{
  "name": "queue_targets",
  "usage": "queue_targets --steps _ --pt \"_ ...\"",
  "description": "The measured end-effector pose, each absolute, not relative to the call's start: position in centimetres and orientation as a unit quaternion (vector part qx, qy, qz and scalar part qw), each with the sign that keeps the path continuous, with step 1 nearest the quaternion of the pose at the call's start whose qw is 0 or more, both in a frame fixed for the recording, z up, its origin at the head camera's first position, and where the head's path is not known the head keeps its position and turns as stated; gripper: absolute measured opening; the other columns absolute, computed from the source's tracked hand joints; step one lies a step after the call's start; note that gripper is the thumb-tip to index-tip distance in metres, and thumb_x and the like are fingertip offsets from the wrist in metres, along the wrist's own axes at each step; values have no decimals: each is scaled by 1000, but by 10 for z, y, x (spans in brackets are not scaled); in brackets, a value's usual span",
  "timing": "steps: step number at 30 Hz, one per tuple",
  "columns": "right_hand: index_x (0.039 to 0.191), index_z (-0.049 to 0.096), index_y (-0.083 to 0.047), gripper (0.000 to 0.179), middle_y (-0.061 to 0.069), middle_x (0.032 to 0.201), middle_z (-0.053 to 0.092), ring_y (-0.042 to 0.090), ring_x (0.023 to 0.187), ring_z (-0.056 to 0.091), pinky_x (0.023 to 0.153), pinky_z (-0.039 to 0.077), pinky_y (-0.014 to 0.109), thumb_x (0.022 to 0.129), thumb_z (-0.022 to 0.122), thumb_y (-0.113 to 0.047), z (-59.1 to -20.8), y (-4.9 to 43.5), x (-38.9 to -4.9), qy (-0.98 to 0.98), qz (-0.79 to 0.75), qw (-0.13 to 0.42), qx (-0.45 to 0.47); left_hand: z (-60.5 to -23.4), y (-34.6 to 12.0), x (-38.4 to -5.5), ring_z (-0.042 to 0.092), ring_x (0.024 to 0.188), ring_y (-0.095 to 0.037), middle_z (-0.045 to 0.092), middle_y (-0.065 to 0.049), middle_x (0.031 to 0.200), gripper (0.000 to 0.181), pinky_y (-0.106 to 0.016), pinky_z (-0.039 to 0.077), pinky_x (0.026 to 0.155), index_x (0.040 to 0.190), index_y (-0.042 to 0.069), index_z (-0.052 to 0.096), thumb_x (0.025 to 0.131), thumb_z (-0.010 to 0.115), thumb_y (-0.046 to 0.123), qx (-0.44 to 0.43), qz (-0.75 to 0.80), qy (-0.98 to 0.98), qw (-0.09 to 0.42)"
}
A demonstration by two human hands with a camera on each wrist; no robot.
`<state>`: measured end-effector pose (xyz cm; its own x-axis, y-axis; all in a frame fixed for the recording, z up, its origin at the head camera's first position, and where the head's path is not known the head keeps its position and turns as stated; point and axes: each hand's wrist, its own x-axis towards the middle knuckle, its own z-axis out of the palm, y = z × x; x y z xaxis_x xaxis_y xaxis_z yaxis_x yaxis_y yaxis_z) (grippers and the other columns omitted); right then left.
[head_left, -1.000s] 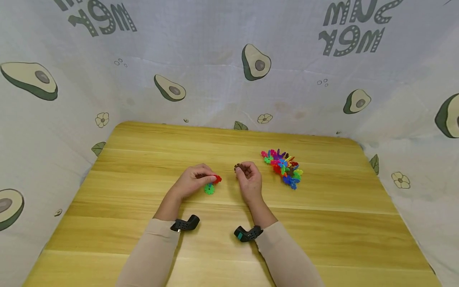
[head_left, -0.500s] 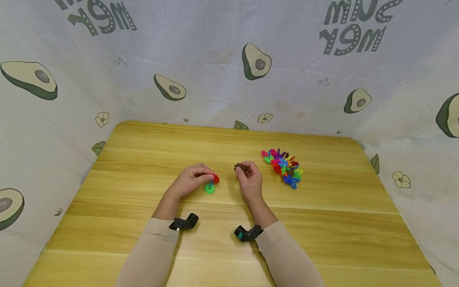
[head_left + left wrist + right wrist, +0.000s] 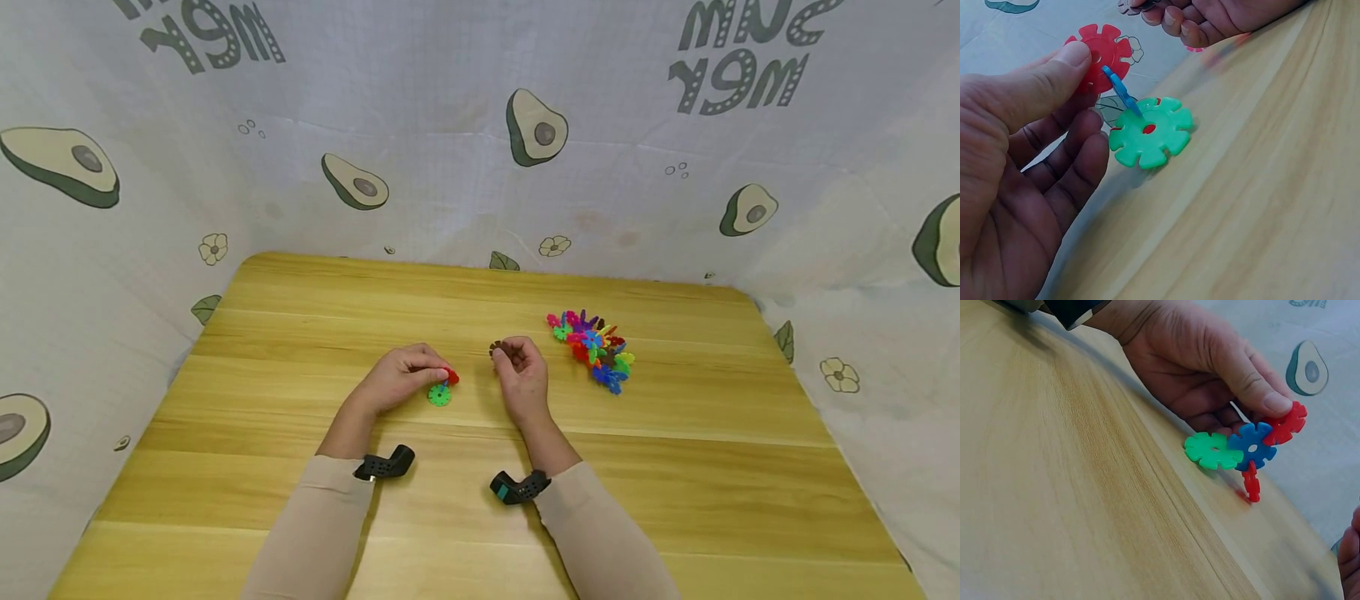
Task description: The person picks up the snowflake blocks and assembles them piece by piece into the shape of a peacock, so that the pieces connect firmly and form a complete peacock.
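In the head view my left hand [image 3: 401, 379] pinches a red notched snowflake disc [image 3: 452, 377] between thumb and fingers. Joined to it is a blue disc [image 3: 1250, 432], seen face-on in the right wrist view. A green disc [image 3: 1169, 119] slots into the blue one, and a second red disc [image 3: 1251, 484] hangs from the blue one's lower edge. This small cluster is held up over the table. To its right, my right hand [image 3: 522, 383] pinches a brown snowflake disc [image 3: 497, 347], apart from the cluster. The fingers partly cover the brown disc.
Right of my right hand, a heap of several joined snowflake discs [image 3: 592, 340] in many colours lies on the wooden table [image 3: 675, 500]. A white cloth printed with avocados [image 3: 450, 108] rises behind the table and along both sides. Each wrist wears a black camera band.
My left hand has shifted slightly left, and the red disc has turned a little in its fingers. My right hand stays in place with the brown disc.
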<state>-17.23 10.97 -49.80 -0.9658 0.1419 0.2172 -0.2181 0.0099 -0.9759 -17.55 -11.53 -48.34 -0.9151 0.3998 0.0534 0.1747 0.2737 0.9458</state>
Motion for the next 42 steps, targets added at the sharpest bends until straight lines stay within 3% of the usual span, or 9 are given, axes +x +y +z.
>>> queue_targets --steps 6,12,17,20,23,26,32,42 --pt "105 60 13 13 23 98 66 12 79 63 69 54 14 97 63 3 -497 110 -173 -700 702 127 26 -483 -115 -176 61 96 -15 69 -13 106 16 -21 53 84 102 1 80 96 71 13 177 582 789 89" --pt "105 60 15 13 18 97 66 7 79 63 69 53 13 95 62 7 -492 108 -170 -707 696 118 25 -483 -114 -177 62 95 -15 71 -10 103 14 -24 52 85 102 6 79 95 73 17 157 594 786 66" --pt "102 64 15 12 30 98 69 2 82 65 74 55 14 92 65 8 -472 103 -158 -735 664 108 84 -482 -114 -176 62 93 -13 70 -12 103 15 -23 52 82 103 6 78 95 74 18 148 595 789 38" --pt "102 68 13 11 32 100 71 7 85 69 76 58 16 92 67 7 -471 102 -157 -746 647 91 124 -484 -113 -177 62 92 -14 70 -12 102 16 -21 52 80 104 6 78 95 74 19 147 595 790 26" --pt "102 72 11 12 29 101 74 21 87 74 78 59 17 91 69 8 -484 102 -163 -763 621 85 160 -484 -111 -177 62 91 -14 70 -13 102 17 -20 52 80 105 6 78 95 74 19 142 602 785 21" --pt "101 75 7 13 24 100 76 31 91 74 81 60 20 89 71 10 -498 102 -169 -784 581 107 192 -485 -108 -177 63 89 -13 71 -12 102 17 -20 53 78 105 7 77 96 73 20 131 605 785 22" --pt "98 80 -4 16 14 105 77 24 102 73 90 59 21 86 76 7 -505 104 -170 -794 549 150 215 -486 -104 -177 66 86 -11 73 -14 104 17 -20 56 76 105 4 75 96 73 18 115 608 785 28" --pt "98 80 1 17 14 104 78 31 100 74 92 57 15 83 76 10 -505 103 -172 -782 521 232 250 -487 -103 -177 66 87 -12 72 -14 99 16 -19 55 75 102 5 78 93 77 18 124 628 768 7"
